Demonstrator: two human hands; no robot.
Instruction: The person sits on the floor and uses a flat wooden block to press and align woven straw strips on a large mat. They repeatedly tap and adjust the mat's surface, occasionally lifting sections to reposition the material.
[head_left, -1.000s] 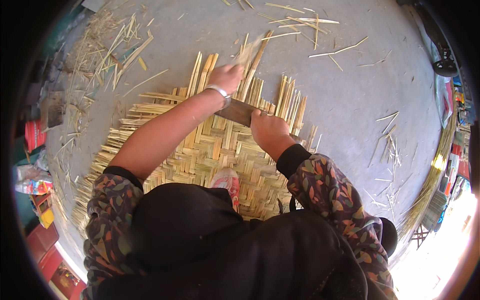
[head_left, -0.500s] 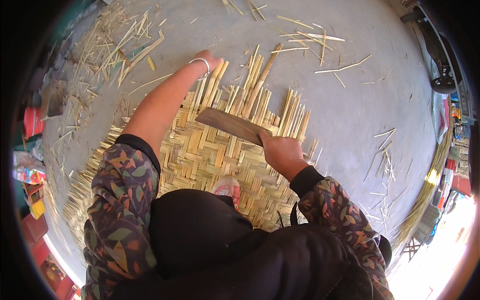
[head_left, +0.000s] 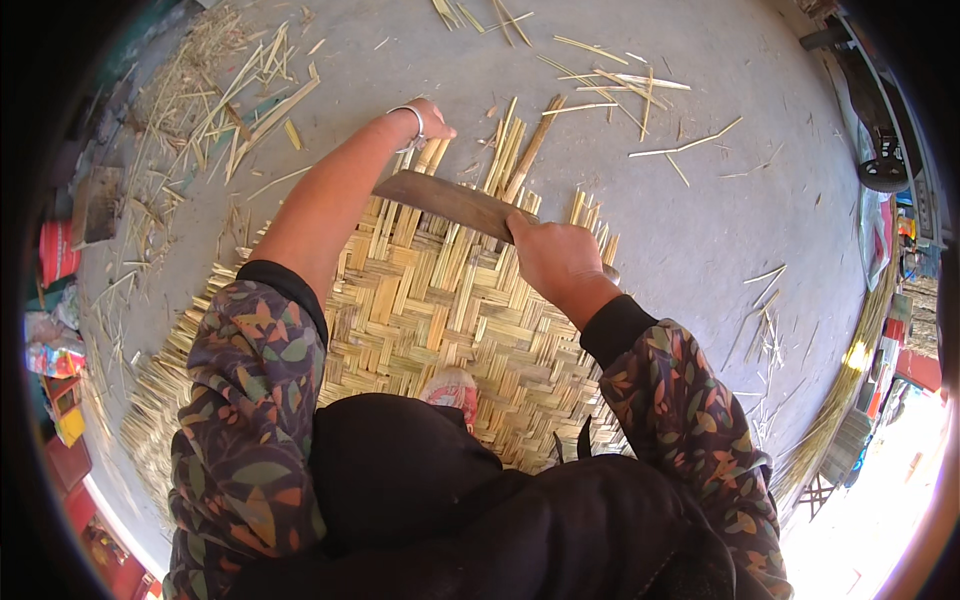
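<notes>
A woven mat of pale yellow-green split strips (head_left: 400, 320) lies on the floor before me, its uncut ends sticking out along the far edge. At that edge my left hand (head_left: 430, 120) is closed around the tips of a few strips (head_left: 432, 158); a white bangle circles the wrist. My right hand (head_left: 560, 258) grips a machete (head_left: 450, 203) with a broad, dull brown blade. The blade slants across the far edge of the mat, its tip near my left wrist and just below the strips I hold. Longer strips (head_left: 530, 150) stand out beyond the blade.
Cut strips (head_left: 640, 85) are scattered on the grey floor ahead, with a heap of shavings (head_left: 200, 90) at far left. A shoe (head_left: 452, 392) rests on the mat. A wheel (head_left: 885, 175) and a bundle of long stalks (head_left: 850, 375) are at right.
The machete has moved away from me and slightly left, nearer the held strips. My left hand has shifted a little right, still holding strip ends.
</notes>
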